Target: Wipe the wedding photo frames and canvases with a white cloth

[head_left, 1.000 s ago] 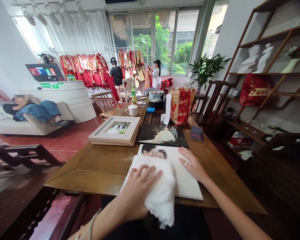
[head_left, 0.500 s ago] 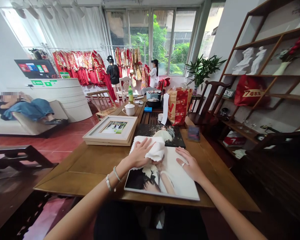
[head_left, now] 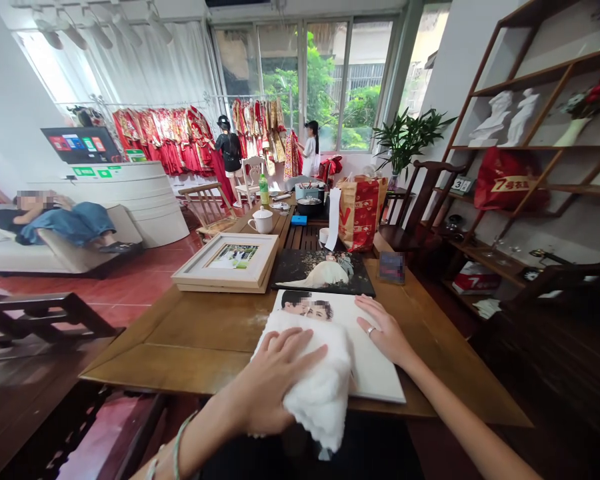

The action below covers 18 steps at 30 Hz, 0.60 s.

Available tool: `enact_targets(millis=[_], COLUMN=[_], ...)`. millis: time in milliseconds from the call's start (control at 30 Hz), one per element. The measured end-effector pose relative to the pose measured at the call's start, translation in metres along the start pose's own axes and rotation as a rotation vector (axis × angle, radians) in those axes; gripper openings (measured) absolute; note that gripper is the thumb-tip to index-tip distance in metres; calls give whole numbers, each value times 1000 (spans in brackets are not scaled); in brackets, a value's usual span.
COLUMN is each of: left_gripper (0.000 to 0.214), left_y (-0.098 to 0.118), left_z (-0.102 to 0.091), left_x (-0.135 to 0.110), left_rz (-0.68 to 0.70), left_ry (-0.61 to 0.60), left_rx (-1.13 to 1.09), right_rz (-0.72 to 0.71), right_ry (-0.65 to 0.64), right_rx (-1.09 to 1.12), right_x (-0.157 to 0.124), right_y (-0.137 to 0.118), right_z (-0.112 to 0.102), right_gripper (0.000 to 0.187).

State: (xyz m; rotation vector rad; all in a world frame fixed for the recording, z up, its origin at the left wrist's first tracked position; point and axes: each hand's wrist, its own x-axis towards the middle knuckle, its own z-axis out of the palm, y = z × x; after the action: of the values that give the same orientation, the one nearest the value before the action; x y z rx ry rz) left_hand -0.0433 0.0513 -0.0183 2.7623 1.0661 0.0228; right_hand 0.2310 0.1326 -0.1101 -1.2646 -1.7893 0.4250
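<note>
A large photo print (head_left: 380,363) of a couple lies flat at the table's near edge. My left hand (head_left: 275,373) is on a white cloth (head_left: 325,373), holding it against the print's lower half; the cloth hangs past the near edge and hides much of the picture. Flat on the print's right side rests my right hand (head_left: 383,330), fingers stretched, a ring on one of them. Just beyond lies a dark photo panel (head_left: 285,270) showing a figure in a white gown. To its left, framed pictures (head_left: 225,260) are stacked.
On the wooden table (head_left: 170,347) stand a lidded white cup (head_left: 263,221), a green bottle (head_left: 264,190), a black pot (head_left: 309,206) and a red-and-brown paper bag (head_left: 363,213). One person (head_left: 65,217) lies on a sofa at left; two others stand by the clothes racks.
My left hand has drawn the cloth down toward me, from the print's upper part to its near edge, uncovering the two heads pictured. My right hand stays on the print.
</note>
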Motion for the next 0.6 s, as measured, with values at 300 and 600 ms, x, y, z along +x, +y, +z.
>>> enact_targets(millis=[300,600], left_gripper=[68,62], left_y=[-74,-40], left_z=[3,8], left_x=[77,40], left_rz=[-43,-44], left_ry=[135,116], left_rx=[124,32], right_rz=[17,5], right_ry=[-27,-18], right_rx=[10,6], right_x=[0,0], right_y=[1,0], right_z=[-1,-1], right_gripper=[37,37])
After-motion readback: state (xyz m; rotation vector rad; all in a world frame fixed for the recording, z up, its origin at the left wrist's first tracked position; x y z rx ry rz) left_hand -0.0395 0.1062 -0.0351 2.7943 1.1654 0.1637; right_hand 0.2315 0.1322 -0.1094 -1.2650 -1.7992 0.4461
